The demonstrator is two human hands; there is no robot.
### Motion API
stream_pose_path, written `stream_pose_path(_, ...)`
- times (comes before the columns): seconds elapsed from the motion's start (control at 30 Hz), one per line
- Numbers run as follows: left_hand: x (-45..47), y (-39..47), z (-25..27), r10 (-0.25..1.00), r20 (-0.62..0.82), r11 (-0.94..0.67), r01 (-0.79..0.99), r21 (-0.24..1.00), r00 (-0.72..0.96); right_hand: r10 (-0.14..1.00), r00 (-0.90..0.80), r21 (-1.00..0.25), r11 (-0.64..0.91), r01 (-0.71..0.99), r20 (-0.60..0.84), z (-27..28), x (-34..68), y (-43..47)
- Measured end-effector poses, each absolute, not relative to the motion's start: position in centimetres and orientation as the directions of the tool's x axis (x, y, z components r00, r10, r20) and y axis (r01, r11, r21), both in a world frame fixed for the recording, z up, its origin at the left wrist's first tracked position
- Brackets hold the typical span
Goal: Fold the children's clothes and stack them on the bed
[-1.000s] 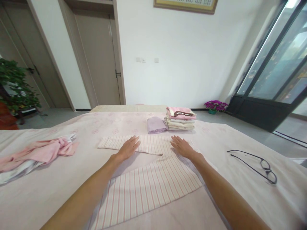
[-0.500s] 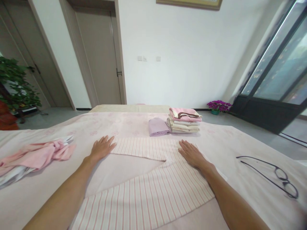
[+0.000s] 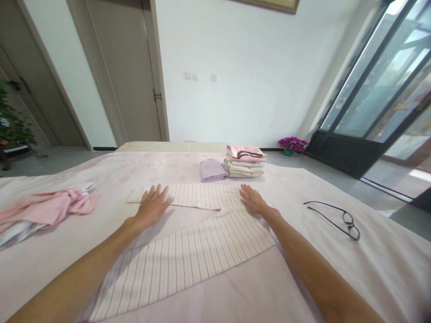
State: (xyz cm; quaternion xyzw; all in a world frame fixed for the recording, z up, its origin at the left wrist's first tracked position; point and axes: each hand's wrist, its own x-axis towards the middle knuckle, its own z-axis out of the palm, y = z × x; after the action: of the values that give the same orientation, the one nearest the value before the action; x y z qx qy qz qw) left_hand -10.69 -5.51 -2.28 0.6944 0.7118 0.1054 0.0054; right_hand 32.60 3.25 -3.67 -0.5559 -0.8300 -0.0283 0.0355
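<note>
A pair of striped trousers (image 3: pixel 198 244), cream with pink lines, lies spread on the pale pink sheet (image 3: pixel 235 287), its two legs pointing left and apart. My left hand (image 3: pixel 154 204) is over the far leg, fingers spread, with the leg's end showing beyond it on the left. Near the waist end on the right rests my right hand (image 3: pixel 253 200), palm down and fingers stretched out. Neither hand grips the cloth. Part of the waist is hidden under my right hand and forearm.
Behind the trousers are a folded lilac cloth (image 3: pixel 213 170) and a stack of folded clothes (image 3: pixel 245 161). Rumpled pink clothing (image 3: pixel 50 208) lies at the left. Eyeglasses (image 3: pixel 336 217) with open temples lie at the right. Purple flowers (image 3: pixel 292 144) stand on the floor beyond.
My left hand has moved right along the far trouser leg, uncovering its end. My right hand stays near the waist. The view has turned slightly to the right.
</note>
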Motion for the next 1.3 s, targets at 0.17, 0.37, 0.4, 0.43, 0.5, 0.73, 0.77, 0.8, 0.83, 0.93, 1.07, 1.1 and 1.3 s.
stream_pose_path(0.17,-2.9,-15.3,-1.8,0.846,0.150,-0.532,0.830,0.171,0.511,0.898,-0.378,-0.015,0.391,0.920,0.226,-4.0,28.1,-2.7)
stream_pose_path(0.37,-4.5,-20.0,-2.6,0.726,0.002,-0.668,0.705,0.237,0.687,0.842,-0.480,-0.009,0.498,0.867,0.246,-6.6,26.0,-8.2)
stream_pose_path(0.4,-5.6,-20.2,-2.5,0.724,-0.009,-0.669,0.706,0.232,0.690,0.849,-0.474,0.001,0.487,0.873,0.234,-6.5,26.6,-8.2)
stream_pose_path(0.43,-6.7,-20.4,-2.4,0.726,-0.021,-0.667,0.711,0.223,0.687,0.859,-0.463,0.015,0.471,0.882,0.218,-6.4,27.5,-8.0)
stream_pose_path(0.5,-9.1,-20.9,-2.3,0.746,-0.033,-0.648,0.737,0.193,0.665,0.881,-0.435,0.050,0.434,0.899,0.185,-6.0,29.6,-7.2)
stream_pose_path(0.73,-15.0,-23.2,-2.6,0.820,-0.012,-0.567,0.816,0.109,0.572,0.936,-0.331,0.119,0.317,0.941,0.119,-4.6,34.3,-5.7)
stream_pose_path(0.77,-15.4,-23.3,-2.6,0.827,0.000,-0.559,0.822,0.110,0.562,0.939,-0.328,0.125,0.315,0.941,0.102,-4.3,34.3,-5.6)
stream_pose_path(0.8,-15.8,-23.3,-2.5,0.833,0.010,-0.551,0.827,0.110,0.553,0.944,-0.320,0.129,0.308,0.943,0.086,-3.9,34.1,-5.6)
stream_pose_path(0.83,-16.1,-23.3,-2.5,0.838,0.016,-0.544,0.832,0.110,0.545,0.948,-0.308,0.128,0.297,0.946,0.075,-3.6,33.9,-5.5)
stream_pose_path(0.93,-16.5,-23.1,-2.6,0.848,0.013,-0.529,0.843,0.099,0.530,0.946,-0.303,0.102,0.292,0.951,0.116,-2.9,33.0,-5.5)
stream_pose_path(1.07,-16.3,-23.1,-3.0,0.867,0.046,-0.498,0.863,0.087,0.496,0.883,-0.451,0.068,0.446,0.892,0.130,-3.4,32.2,-5.7)
stream_pose_path(1.1,-16.3,-23.2,-3.1,0.867,0.052,-0.497,0.863,0.091,0.495,0.875,-0.469,0.065,0.464,0.883,0.119,-3.6,32.2,-5.7)
stream_pose_path(1.3,-17.8,-22.3,-3.6,0.891,0.088,-0.452,0.857,0.248,0.445,0.920,-0.369,-0.012,0.373,0.928,0.131,-3.2,34.1,-3.7)
